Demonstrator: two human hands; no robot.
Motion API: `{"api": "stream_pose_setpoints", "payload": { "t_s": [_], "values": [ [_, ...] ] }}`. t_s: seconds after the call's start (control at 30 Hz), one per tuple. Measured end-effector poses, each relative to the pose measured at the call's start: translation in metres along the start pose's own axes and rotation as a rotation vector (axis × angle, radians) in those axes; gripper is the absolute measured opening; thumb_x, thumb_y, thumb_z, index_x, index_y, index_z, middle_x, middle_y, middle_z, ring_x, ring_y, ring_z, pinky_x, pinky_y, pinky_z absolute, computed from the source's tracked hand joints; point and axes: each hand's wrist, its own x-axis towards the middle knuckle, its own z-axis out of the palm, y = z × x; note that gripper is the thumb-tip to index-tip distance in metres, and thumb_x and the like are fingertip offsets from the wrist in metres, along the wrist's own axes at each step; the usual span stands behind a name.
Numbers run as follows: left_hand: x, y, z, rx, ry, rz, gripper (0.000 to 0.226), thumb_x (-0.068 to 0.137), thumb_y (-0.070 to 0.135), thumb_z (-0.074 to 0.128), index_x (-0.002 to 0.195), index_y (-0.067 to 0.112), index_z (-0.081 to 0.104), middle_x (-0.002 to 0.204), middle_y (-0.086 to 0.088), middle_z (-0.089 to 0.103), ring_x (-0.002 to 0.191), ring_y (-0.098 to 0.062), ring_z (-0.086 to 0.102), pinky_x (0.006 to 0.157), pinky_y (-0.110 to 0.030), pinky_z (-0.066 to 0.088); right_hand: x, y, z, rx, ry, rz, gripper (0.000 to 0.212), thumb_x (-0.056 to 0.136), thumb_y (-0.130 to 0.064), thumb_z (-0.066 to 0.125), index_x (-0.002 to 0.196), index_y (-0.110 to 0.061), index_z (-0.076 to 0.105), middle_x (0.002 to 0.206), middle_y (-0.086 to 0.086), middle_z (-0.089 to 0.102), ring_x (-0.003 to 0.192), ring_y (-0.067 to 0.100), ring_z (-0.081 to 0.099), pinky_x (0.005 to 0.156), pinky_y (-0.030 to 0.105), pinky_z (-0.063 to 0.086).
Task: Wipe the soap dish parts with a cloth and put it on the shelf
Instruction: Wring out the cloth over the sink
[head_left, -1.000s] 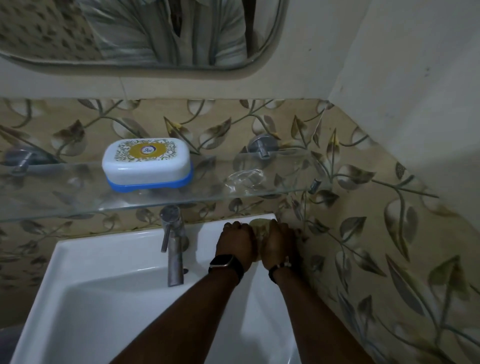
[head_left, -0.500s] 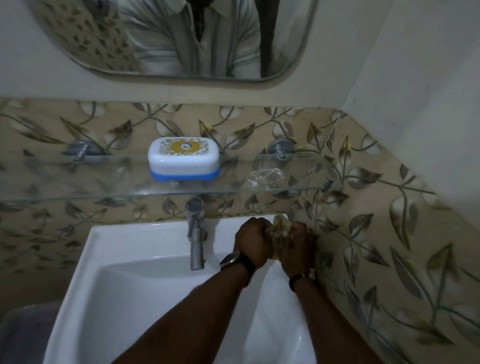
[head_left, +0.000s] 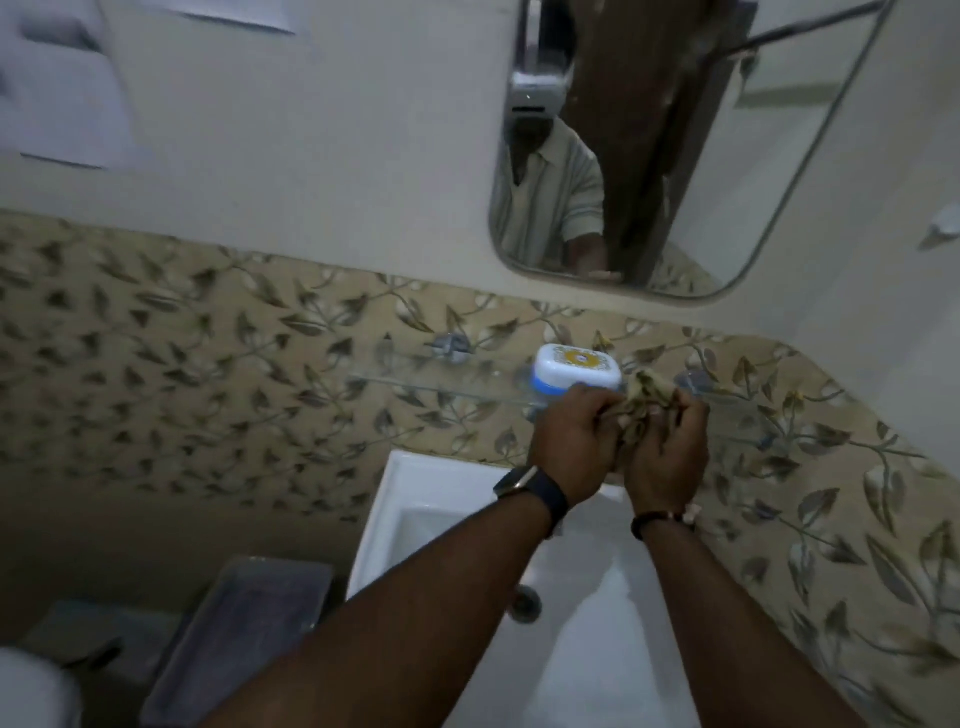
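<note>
A white soap dish (head_left: 575, 373) with a blue base and a yellow patterned lid stands closed on the glass shelf (head_left: 441, 387). Just in front of the shelf, above the back of the sink, my left hand (head_left: 576, 447) and my right hand (head_left: 667, 454) are pressed together around a crumpled beige cloth (head_left: 647, 397). The cloth sticks up between my fingers, close to the right of the soap dish. Both hands grip it.
A white sink (head_left: 415, 499) lies below my forearms, its drain (head_left: 525, 603) showing; the tap is hidden behind my left arm. A mirror (head_left: 675, 156) hangs above the shelf. A grey bin (head_left: 244, 634) stands left of the sink. Leaf-patterned tiles cover the wall.
My view has swung left and tilted up, and both hands have risen with the cloth from the sink's back rim to shelf height beside the soap dish.
</note>
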Motion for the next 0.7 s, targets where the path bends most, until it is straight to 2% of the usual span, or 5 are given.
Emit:
{"api": "stream_pose_setpoints", "payload": {
  "t_s": [0.2, 0.33, 0.43, 0.6, 0.7],
  "values": [
    [0.016, 0.006, -0.147, 0.14, 0.232, 0.048, 0.019, 0.09, 0.011, 0.071, 0.107, 0.002, 0.073, 0.104, -0.018, 0.073, 0.095, -0.035, 0.067, 0.082, -0.04, 0.054, -0.018, -0.127, 0.071, 0.178, -0.134, -0.216, 0.031, 0.096, -0.016, 0.047, 0.121, 0.001, 0.055, 0.115, 0.021, 0.065, 0.103, 0.033, 0.061, 0.085, 0.035, 0.045],
    [0.007, -0.005, -0.241, 0.246, 0.381, 0.018, 0.017, 0.089, 0.014, 0.07, 0.103, 0.004, 0.073, 0.099, -0.014, 0.073, 0.09, -0.031, 0.066, 0.078, -0.04, 0.055, -0.053, -0.196, 0.126, 0.297, -0.256, -0.332, 0.024, 0.098, -0.012, 0.049, 0.119, -0.003, 0.055, 0.113, 0.017, 0.065, 0.1, 0.03, 0.061, 0.08, 0.023, 0.04],
    [-0.014, -0.018, -0.305, 0.316, 0.474, -0.036, 0.019, 0.09, 0.016, 0.07, 0.104, 0.005, 0.073, 0.099, -0.014, 0.074, 0.091, -0.03, 0.067, 0.078, -0.041, 0.057, -0.095, -0.24, 0.165, 0.368, -0.361, -0.411, 0.025, 0.101, -0.015, 0.049, 0.122, -0.003, 0.054, 0.115, 0.017, 0.064, 0.097, 0.028, 0.059, 0.075, 0.022, 0.038],
    [-0.06, -0.049, -0.384, 0.382, 0.583, -0.166, 0.019, 0.09, 0.02, 0.071, 0.104, 0.007, 0.073, 0.099, -0.01, 0.073, 0.092, -0.025, 0.067, 0.079, -0.036, 0.057, -0.164, -0.284, 0.213, 0.428, -0.549, -0.468, 0.028, 0.103, -0.02, 0.048, 0.124, -0.003, 0.054, 0.119, 0.016, 0.063, 0.101, 0.032, 0.061, 0.075, 0.032, 0.044],
    [-0.09, -0.067, -0.407, 0.4, 0.615, -0.273, 0.021, 0.089, 0.021, 0.073, 0.106, 0.009, 0.073, 0.104, -0.009, 0.073, 0.093, -0.021, 0.067, 0.079, -0.029, 0.053, -0.196, -0.286, 0.233, 0.412, -0.651, -0.496, 0.028, 0.103, -0.02, 0.049, 0.125, -0.004, 0.055, 0.121, 0.016, 0.063, 0.102, 0.032, 0.059, 0.074, 0.028, 0.037]
  ]
}}
